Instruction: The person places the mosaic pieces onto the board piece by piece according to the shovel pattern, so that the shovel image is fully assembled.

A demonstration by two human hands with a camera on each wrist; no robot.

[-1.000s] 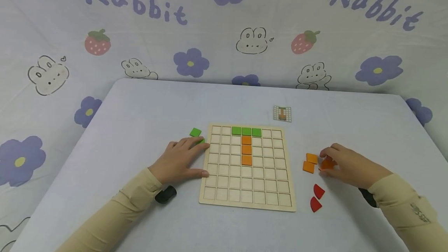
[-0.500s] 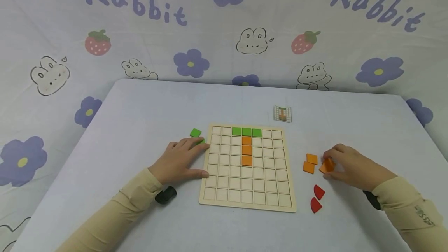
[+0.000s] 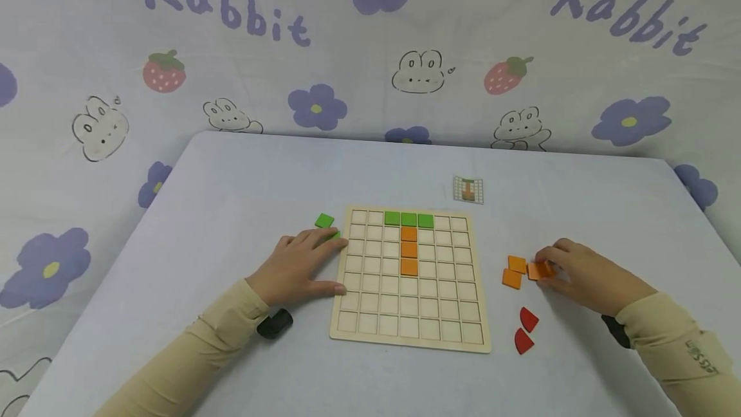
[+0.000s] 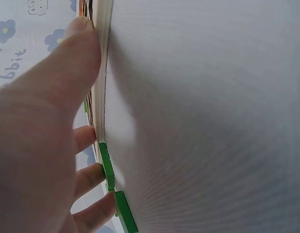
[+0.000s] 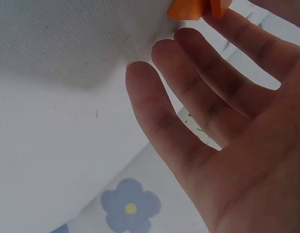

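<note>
My left hand (image 3: pixel 298 269) rests at the left edge of the wooden grid board (image 3: pixel 379 338), fingers spread and thumb at the rim. In the left wrist view its fingertips lie by the board and two green square tiles (image 4: pixel 107 165). A green tile (image 3: pixel 325 220) shows beyond those fingers in the head view. On the right, my right hand (image 3: pixel 587 278) pinches an orange square tile (image 5: pixel 217 8) between thumb and index finger. Close beneath lies another orange tile (image 5: pixel 186 10); the fingers partly hide both. Two more orange tiles (image 3: pixel 512 278) lie just left of that hand.
The board holds a row of green tiles (image 3: pixel 408 219) with a column of orange tiles (image 3: pixel 408 250) below. Two red quarter-round pieces (image 3: pixel 523 341) lie right of the board. A small pattern card (image 3: pixel 467 190) lies beyond it. A patterned cloth hangs behind the table.
My right hand has shifted slightly right, and the orange tile in its fingers has tilted and separated from the one beneath. My left hand has stayed at the board's edge.
</note>
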